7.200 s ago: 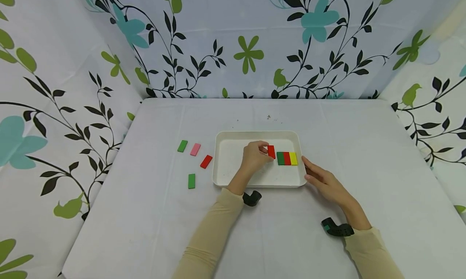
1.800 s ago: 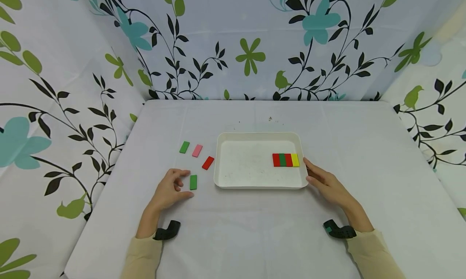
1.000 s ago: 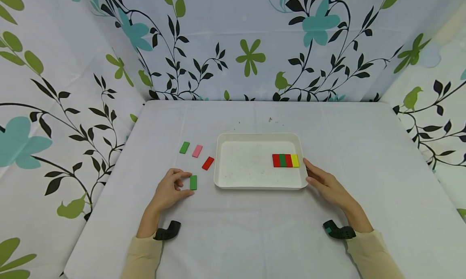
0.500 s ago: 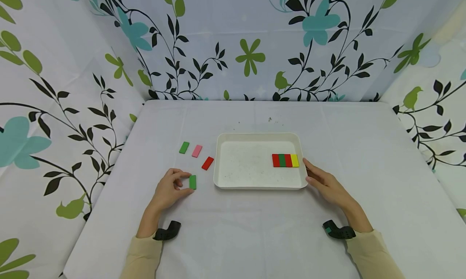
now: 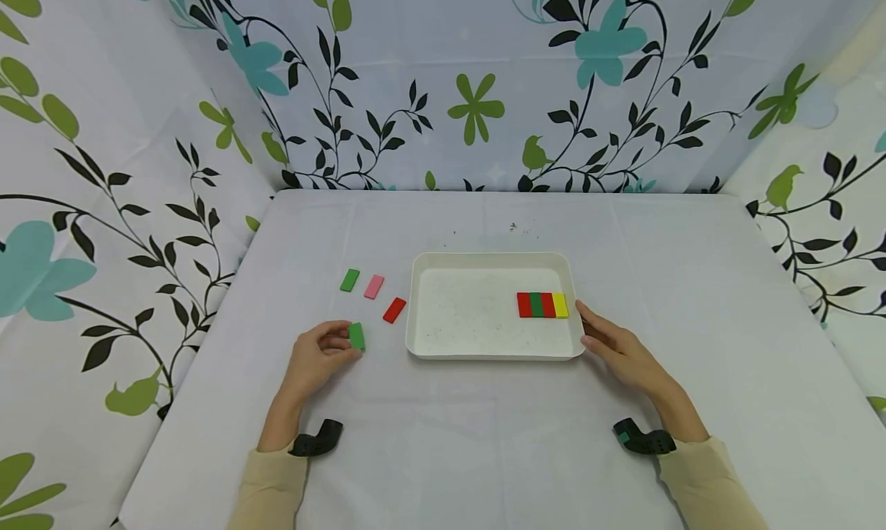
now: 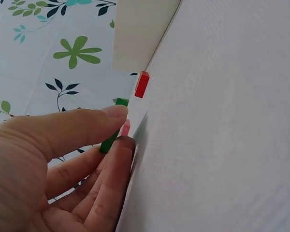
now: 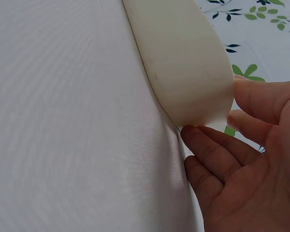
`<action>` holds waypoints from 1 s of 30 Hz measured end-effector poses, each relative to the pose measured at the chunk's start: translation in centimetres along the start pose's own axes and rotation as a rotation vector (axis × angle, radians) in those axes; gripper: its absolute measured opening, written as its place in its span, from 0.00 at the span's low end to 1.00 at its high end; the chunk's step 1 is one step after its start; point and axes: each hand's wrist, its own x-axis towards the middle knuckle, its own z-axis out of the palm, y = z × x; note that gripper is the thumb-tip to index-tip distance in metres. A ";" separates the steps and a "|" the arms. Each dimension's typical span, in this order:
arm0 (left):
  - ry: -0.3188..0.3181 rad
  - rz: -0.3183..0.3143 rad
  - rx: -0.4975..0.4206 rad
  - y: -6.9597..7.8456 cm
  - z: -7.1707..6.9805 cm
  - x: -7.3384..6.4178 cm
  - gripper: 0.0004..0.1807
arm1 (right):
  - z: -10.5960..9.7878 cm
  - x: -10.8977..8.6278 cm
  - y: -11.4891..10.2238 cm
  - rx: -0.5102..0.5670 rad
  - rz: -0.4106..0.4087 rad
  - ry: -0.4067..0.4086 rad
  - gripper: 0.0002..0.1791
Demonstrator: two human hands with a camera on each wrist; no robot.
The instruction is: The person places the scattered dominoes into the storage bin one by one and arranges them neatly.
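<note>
My left hand (image 5: pixel 313 367) pinches a small green rectangular block (image 5: pixel 357 336), tilted, left of the white tray (image 5: pixel 464 307). In the left wrist view, thumb and fingers close on this green block (image 6: pixel 109 144), partly covering it. Inside the tray at its right end, a red block (image 5: pixel 523 305), a green block (image 5: pixel 536 305), another red block (image 5: pixel 549 305) and a yellow block (image 5: pixel 561 305) lie side by side in a row. My right hand (image 5: pixel 623 353) rests its extended fingertips against the tray's right side; the right wrist view has them at the tray wall (image 7: pixel 188 58).
On the table left of the tray lie a loose green block (image 5: pixel 350 280), a pink block (image 5: pixel 374 287) and a red block (image 5: pixel 394 310). Small dark specks (image 5: pixel 513 227) mark the cloth behind the tray. Patterned curtains (image 5: pixel 388 38) surround the table.
Earlier, a red block in my left hand joined the tray's row. That hand then moved left to the green block, which it has now picked up and tilted. The right hand stayed put.
</note>
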 end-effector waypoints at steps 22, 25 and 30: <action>-0.001 0.090 -0.242 7.0 0.3 1.2 0.29 | -0.1 0.0 0.2 0.011 -0.007 0.001 0.33; -0.017 0.107 -0.251 8.5 0.9 1.7 0.29 | -0.1 0.0 0.2 0.019 0.003 -0.002 0.33; -0.049 0.114 -0.262 10.8 2.5 2.7 0.29 | -0.1 0.0 0.2 0.025 0.002 -0.001 0.33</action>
